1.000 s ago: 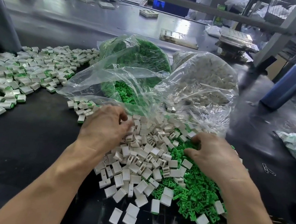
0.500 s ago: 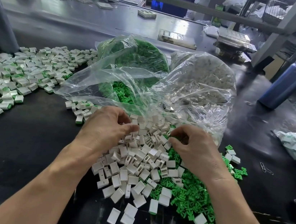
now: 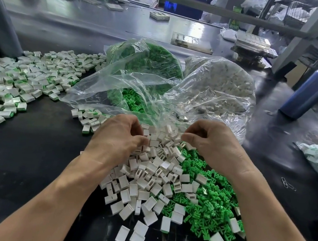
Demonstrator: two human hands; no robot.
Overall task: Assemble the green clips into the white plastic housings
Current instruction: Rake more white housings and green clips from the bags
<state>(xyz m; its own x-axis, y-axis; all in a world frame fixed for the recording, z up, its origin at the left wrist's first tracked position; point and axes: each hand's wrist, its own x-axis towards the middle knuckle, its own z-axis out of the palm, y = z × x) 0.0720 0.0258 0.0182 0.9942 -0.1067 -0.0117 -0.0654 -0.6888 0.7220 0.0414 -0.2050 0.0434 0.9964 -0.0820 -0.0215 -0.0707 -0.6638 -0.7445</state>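
White housings lie heaped loose on the dark bench straight ahead, and a spread of green clips sits touching that heap on its right side. Both piles are large, so plenty of pairing is left. Behind them two clear plastic bags stand open towards the piles: the bag of green clips on the left and the bag of white housings on the right, both well filled, which suggests the stock is far from used up.

Off to the left of the bench lies a broad scatter of finished pieces, white shells showing green at one end; a smaller cluster of the same sits just beside the left hand. A fair batch is therefore done already.

The left hand hovers over the far edge of the white heap with fingers curled inward; what they pinch, if anything, is hidden. The right hand is likewise curled, fingertips close to the left's, and I cannot tell what it holds. By my reading, one more clip is being mated to a housing between them.
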